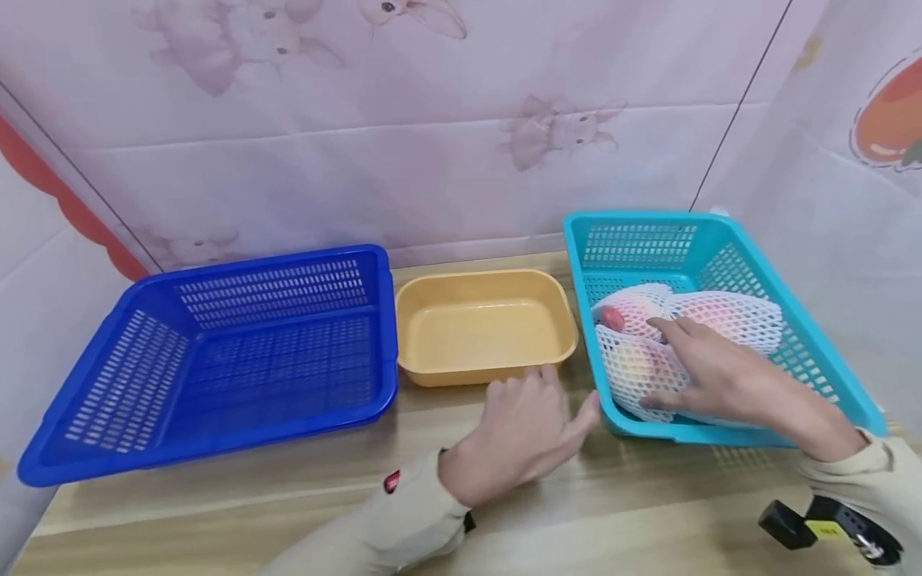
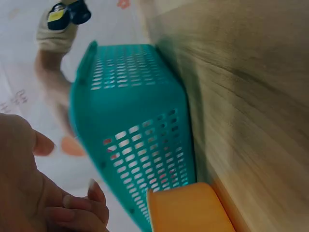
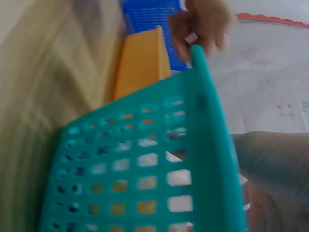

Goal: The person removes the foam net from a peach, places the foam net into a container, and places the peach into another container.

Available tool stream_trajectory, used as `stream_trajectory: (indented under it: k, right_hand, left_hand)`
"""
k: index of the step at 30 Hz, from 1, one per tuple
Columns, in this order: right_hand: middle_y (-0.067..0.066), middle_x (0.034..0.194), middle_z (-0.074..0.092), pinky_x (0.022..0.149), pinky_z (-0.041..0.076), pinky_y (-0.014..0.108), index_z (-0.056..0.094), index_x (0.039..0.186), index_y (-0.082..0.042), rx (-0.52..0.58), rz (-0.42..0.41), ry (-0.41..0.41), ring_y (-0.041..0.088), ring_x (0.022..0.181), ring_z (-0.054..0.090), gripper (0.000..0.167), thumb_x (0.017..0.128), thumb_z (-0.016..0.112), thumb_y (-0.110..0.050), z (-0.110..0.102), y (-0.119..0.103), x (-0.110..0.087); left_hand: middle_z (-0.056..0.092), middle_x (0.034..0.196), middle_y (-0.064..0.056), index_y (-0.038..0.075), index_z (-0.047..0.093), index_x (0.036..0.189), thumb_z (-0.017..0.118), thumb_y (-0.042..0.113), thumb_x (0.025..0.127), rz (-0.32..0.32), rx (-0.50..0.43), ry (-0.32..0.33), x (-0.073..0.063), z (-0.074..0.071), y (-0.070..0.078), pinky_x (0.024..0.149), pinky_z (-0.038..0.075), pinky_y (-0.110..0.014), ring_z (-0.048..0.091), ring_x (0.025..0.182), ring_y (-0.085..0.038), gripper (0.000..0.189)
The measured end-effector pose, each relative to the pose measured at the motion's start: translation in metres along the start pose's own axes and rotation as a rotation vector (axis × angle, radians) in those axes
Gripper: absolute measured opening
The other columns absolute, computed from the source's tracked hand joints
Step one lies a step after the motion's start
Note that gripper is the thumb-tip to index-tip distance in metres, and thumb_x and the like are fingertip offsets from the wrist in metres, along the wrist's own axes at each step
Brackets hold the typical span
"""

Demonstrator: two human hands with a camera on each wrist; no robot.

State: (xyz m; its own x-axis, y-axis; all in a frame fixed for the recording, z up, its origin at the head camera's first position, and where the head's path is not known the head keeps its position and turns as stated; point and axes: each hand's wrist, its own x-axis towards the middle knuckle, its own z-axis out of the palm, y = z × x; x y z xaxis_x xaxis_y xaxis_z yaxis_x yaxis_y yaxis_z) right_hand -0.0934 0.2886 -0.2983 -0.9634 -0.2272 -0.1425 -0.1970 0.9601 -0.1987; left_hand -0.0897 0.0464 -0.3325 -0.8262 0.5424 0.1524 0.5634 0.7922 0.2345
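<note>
My right hand (image 1: 727,380) is inside the teal basket (image 1: 801,320), its thumb and fingers spread over fruit in white foam nets. One netted fruit (image 1: 630,364), yellowish and pink, lies under the thumb side. Behind it, a netted fruit (image 1: 627,308) shows a bare red patch, and a pinkish netted fruit (image 1: 742,316) lies to the right. Whether the fingertips press on any is hard to tell. My left hand (image 1: 522,432) hovers before the yellow basin (image 1: 483,332), fingers loosely bent and holding nothing. In the left wrist view its palm and fingers (image 2: 77,215) show beside the teal basket.
A large blue basket (image 1: 216,446) with slotted walls stands left of the yellow basin. All three containers stand on a wooden table (image 1: 576,520), against a wall covering (image 1: 432,184) printed with rabbits. A camera (image 1: 828,528) is strapped to the right wrist.
</note>
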Motion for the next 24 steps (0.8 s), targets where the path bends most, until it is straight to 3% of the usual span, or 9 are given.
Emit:
stream_trajectory:
  k: [3, 10, 14, 20, 24]
  right_hand:
    - [0.04, 0.137, 0.037, 0.091, 0.039, 0.067, 0.031, 0.143, 0.009, -0.02, 0.018, -0.011, 0.056, 0.123, 0.038, 0.112, 0.069, 0.076, -0.062, 0.008, -0.002, 0.003]
    - [0.03, 0.116, 0.053, 0.081, 0.047, 0.055, 0.043, 0.134, 0.01, -0.13, -0.002, 0.045, 0.043, 0.102, 0.053, 0.102, 0.064, 0.085, -0.052, 0.019, -0.007, 0.01]
    - [0.027, 0.108, 0.053, 0.077, 0.047, 0.052, 0.047, 0.127, 0.012, -0.17, -0.032, 0.086, 0.038, 0.095, 0.05, 0.096, 0.064, 0.085, -0.05, 0.025, -0.005, 0.014]
    - [0.027, 0.113, 0.051, 0.088, 0.044, 0.055, 0.049, 0.12, 0.013, -0.164, -0.094, 0.161, 0.039, 0.1, 0.049, 0.086, 0.066, 0.086, -0.042, 0.031, -0.002, 0.018]
    - [0.028, 0.114, 0.054, 0.087, 0.045, 0.056, 0.043, 0.125, 0.011, -0.091, -0.039, 0.113, 0.04, 0.102, 0.053, 0.086, 0.067, 0.084, -0.039, 0.034, 0.0, 0.018]
  left_hand:
    - [0.049, 0.067, -0.003, 0.007, 0.057, 0.079, 0.028, 0.055, 0.098, 0.027, 0.063, -0.01, 0.013, 0.01, 0.009, 0.041, 0.032, -0.028, 0.046, 0.052, -0.014, 0.059]
    - [0.053, 0.073, -0.005, 0.005, 0.06, 0.089, 0.025, 0.057, 0.097, 0.065, 0.139, -0.051, 0.028, 0.023, 0.019, 0.05, 0.036, -0.029, 0.049, 0.061, -0.018, 0.063]
    - [0.05, 0.07, -0.005, 0.007, 0.056, 0.082, 0.027, 0.055, 0.096, 0.077, 0.151, -0.012, 0.028, 0.027, 0.02, 0.056, 0.035, -0.03, 0.047, 0.061, -0.02, 0.057]
    - [0.044, 0.065, -0.002, 0.011, 0.05, 0.073, 0.032, 0.052, 0.095, 0.11, 0.162, 0.07, 0.03, 0.03, 0.017, 0.057, 0.028, -0.028, 0.039, 0.06, -0.018, 0.05]
    - [0.041, 0.062, -0.001, 0.013, 0.047, 0.069, 0.034, 0.051, 0.095, 0.145, 0.155, 0.122, 0.031, 0.032, 0.017, 0.057, 0.026, -0.027, 0.036, 0.059, -0.018, 0.047]
